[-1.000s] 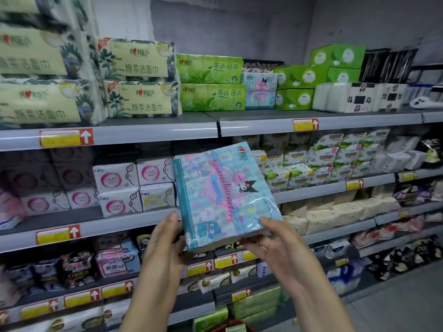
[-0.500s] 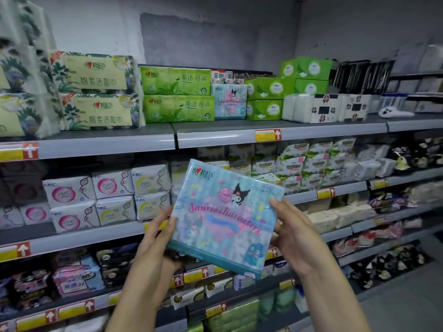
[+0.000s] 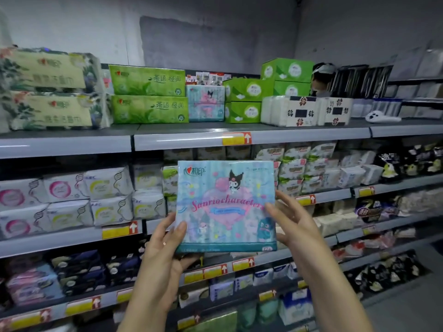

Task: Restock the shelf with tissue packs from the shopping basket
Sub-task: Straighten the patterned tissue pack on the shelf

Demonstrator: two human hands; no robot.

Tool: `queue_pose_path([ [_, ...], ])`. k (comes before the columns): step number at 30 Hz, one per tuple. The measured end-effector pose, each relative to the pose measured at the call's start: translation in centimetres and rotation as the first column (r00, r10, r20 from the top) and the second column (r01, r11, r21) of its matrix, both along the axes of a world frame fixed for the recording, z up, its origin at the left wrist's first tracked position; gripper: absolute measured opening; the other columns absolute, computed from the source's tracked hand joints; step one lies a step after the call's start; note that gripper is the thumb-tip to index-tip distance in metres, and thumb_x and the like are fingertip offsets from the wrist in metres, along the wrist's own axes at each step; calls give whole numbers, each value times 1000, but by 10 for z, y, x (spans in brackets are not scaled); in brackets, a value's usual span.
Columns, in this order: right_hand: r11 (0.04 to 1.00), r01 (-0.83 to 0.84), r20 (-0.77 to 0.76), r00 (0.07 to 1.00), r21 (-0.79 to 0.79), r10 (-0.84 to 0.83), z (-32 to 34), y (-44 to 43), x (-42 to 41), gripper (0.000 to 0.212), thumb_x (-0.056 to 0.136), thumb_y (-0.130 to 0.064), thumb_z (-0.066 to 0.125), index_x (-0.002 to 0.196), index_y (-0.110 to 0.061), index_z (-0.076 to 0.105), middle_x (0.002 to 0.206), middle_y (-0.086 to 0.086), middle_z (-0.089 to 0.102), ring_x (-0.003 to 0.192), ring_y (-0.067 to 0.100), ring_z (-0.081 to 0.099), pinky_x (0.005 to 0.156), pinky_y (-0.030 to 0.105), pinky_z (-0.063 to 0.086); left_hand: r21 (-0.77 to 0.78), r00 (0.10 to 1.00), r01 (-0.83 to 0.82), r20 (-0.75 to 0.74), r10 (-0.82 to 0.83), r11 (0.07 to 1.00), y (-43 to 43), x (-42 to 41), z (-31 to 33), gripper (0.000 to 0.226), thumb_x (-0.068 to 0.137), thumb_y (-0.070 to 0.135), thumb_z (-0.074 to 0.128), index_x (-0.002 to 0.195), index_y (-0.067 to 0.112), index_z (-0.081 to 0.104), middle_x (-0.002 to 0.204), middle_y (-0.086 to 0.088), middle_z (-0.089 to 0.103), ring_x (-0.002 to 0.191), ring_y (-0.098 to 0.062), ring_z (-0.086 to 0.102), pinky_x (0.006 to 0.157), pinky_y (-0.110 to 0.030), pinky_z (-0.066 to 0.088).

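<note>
Squarely upright and facing the camera, the tissue pack [image 3: 225, 207] is held in the air in front of the middle shelves, well below the top shelf [image 3: 311, 135] where a matching pack [image 3: 206, 103] stands. The left hand [image 3: 165, 255] grips its lower left corner, with the thumb on the printed face and the other fingers curled round behind. The right hand [image 3: 294, 224] is at the right edge with its fingers spread and fairly straight. Its thumb looks to touch the front, but from this angle I cannot tell whether it pinches the pack or only steadies it.

The step in hand appears to be lifting the pack to join its twin. That twin sits in a narrow slot between the green packs [image 3: 148, 94] on its left and the green boxes [image 3: 244, 101] on its right, touching or nearly touching both. So there is probably no room beside it, and the likely place is on top of it.

To do this well:
- Take a sure grip with both hands, since the soft wrapper may sag if held by one corner.
- Raise the pack clear of the shelf lip and its price label [image 3: 236, 138].
- Lay it with the print facing out and its front edge flush with the pack beneath.
- Avoid nudging the upper green box, which overhangs that side.
</note>
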State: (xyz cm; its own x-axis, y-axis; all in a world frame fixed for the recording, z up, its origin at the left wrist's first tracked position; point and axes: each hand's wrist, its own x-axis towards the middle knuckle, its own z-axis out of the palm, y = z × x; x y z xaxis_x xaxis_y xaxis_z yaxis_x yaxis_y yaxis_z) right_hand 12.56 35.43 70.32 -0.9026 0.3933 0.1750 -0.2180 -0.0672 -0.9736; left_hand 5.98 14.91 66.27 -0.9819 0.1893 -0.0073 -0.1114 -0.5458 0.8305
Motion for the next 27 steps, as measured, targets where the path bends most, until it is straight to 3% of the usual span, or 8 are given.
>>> queue_pose_path([
  [2, 1000, -4, 20, 1000, 15, 4, -6, 8, 2, 55, 67, -41, 71, 120, -32, 60, 117, -10, 66, 107, 8, 64, 93, 41, 53, 39, 1000, -20, 1, 20, 999, 10, 1, 0, 61, 72, 26, 64, 132, 19, 50, 122, -6, 61, 106, -23, 62, 59, -33, 59],
  [5, 999, -42, 22, 999, -17, 42, -12, 23, -1, 44, 66, -37, 71, 109, -30, 66, 106, -12, 72, 100, 8, 67, 89, 41, 54, 59, 999, -45, -9, 45, 997, 27, -4, 6, 53, 74, 23, 61, 127, 17, 52, 117, -6, 63, 100, -23, 63, 57, -33, 60],
  [10, 999, -32, 12, 999, -30, 32, -6, 43, -30, 45, 67, -38, 71, 110, -27, 68, 105, -7, 73, 97, 12, 69, 89, 44, 53, 4, 996, -44, -74, 44, 999, 46, -26, 18, 17, 78, 19, 60, 95, 15, 57, 105, -7, 67, 91, -22, 66, 63, -39, 61],
  [14, 997, -42, -53, 998, -67, 38, 3, 55, -65, 40, 71, -27, 69, 110, -20, 68, 103, -2, 74, 95, 15, 70, 81, 41, 57, -17, 993, -32, -113, 30, 999, 56, -58, 29, 29, 68, 29, 69, 90, 14, 55, 100, -7, 68, 87, -19, 69, 64, -37, 61],
  [18, 997, -37, -118, 993, -67, 28, 16, 66, -106, 18, 82, -17, 65, 100, -20, 68, 91, -6, 75, 85, 10, 71, 73, 32, 59, -62, 973, -84, -221, 69, 995, 66, -96, 43, 50, 59, 47, 76, 98, 21, 61, 105, -2, 68, 91, -17, 69, 72, -36, 60],
  [22, 999, -51, -190, 981, -11, 48, 42, 75, -153, 21, 83, -18, 63, 102, -18, 69, 91, -4, 75, 85, 11, 70, 73, 31, 56, -142, 931, -196, -338, 139, 970, 72, -134, 64, 34, 69, 41, 62, 100, 25, 63, 92, 12, 71, 81, -4, 67, 80, -40, 50],
  [24, 998, -66, -216, 974, 9, 67, 58, 77, -177, 21, 83, -19, 63, 103, -17, 68, 88, -6, 74, 82, 9, 70, 66, 25, 56, -141, 906, -256, -380, 187, 956, 73, -153, 78, 27, 71, 37, 61, 95, 25, 65, 83, 16, 71, 79, -2, 66, 77, -34, 50],
  [27, 996, -84, -255, 963, 23, 87, 76, 79, -209, 19, 85, -18, 63, 103, -18, 67, 85, -9, 74, 78, 6, 70, 57, 21, 54, -144, 860, -327, -455, 231, 934, 73, -179, 99, 26, 71, 38, 64, 94, 28, 69, 88, 14, 73, 84, -3, 67, 69, -20, 52],
])
